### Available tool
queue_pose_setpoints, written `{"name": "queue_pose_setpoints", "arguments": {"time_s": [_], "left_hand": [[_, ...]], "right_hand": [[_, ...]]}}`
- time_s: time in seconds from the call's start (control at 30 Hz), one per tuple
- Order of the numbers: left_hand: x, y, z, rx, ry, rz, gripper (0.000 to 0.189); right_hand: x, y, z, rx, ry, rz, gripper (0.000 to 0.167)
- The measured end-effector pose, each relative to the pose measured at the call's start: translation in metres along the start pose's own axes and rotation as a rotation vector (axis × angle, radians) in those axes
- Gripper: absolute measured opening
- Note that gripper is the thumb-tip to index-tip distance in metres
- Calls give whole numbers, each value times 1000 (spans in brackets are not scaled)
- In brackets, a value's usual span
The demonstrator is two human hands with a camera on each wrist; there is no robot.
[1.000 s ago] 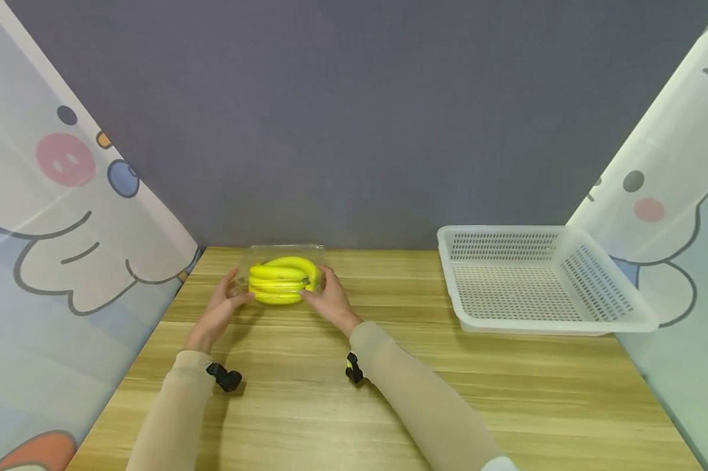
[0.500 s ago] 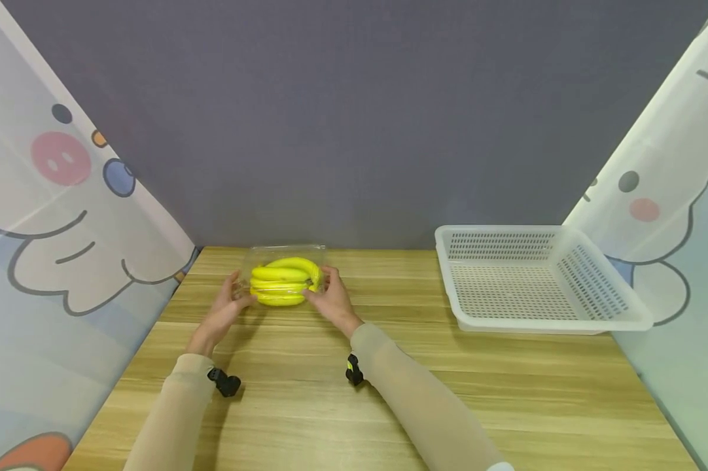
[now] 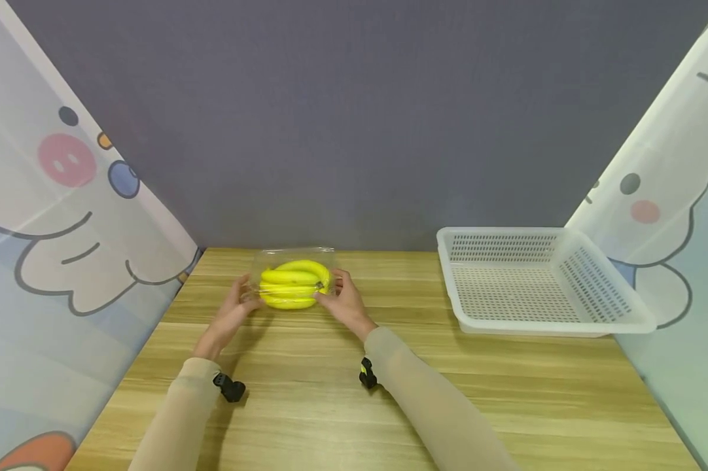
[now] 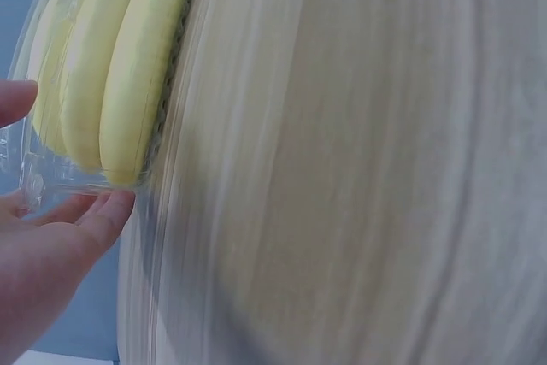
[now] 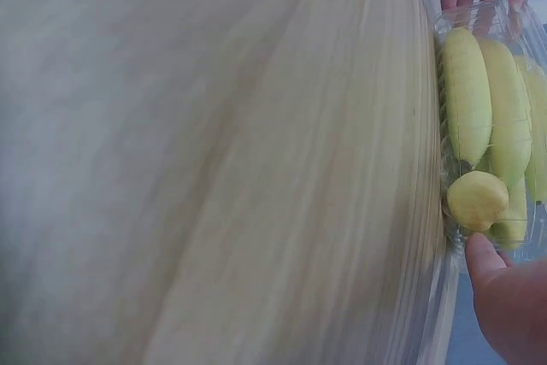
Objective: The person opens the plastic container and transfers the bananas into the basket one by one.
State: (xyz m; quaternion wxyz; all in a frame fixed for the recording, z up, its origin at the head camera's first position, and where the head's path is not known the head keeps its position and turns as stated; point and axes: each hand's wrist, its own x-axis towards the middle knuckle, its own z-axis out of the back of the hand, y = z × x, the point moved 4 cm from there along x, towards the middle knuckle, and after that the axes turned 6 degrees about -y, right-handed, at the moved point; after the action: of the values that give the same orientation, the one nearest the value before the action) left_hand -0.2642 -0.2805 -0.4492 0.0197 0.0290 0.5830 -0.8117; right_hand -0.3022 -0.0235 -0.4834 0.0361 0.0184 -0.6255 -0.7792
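A clear plastic clamshell box (image 3: 293,254) with several yellow bananas (image 3: 295,277) inside is on the wooden table, close to the back wall. My left hand (image 3: 231,316) grips the box's left end. At the opposite end my right hand (image 3: 348,305) holds it, thumb at the front corner. In the left wrist view the left hand's fingers (image 4: 107,218) touch the end wall below the bananas (image 4: 128,83), the thumb apart from them. The right wrist view has the right hand (image 5: 513,301) at the near end of the box and the left hand at the far end.
A white perforated plastic basket (image 3: 557,327) stands at the right rear of the table (image 3: 307,405). Behind is a dark grey wall (image 3: 354,131). Curtains with cartoon prints hang along the left and right sides.
Both hands and the box of bananas have shifted a little to the right along the back of the table. The grip at both ends looks the same. The basket stays in place.
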Motion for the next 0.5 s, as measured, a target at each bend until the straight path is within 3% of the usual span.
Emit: {"name": "queue_pose_setpoints", "arguments": {"time_s": [0.23,0.5], "left_hand": [[12,23,-4,30,-41,-25,87],[11,25,-13,2,-43,-28,87]], "right_hand": [[-3,-3,7,10,-3,8,80],[-7,-4,18,-17,-10,16,79]]}}
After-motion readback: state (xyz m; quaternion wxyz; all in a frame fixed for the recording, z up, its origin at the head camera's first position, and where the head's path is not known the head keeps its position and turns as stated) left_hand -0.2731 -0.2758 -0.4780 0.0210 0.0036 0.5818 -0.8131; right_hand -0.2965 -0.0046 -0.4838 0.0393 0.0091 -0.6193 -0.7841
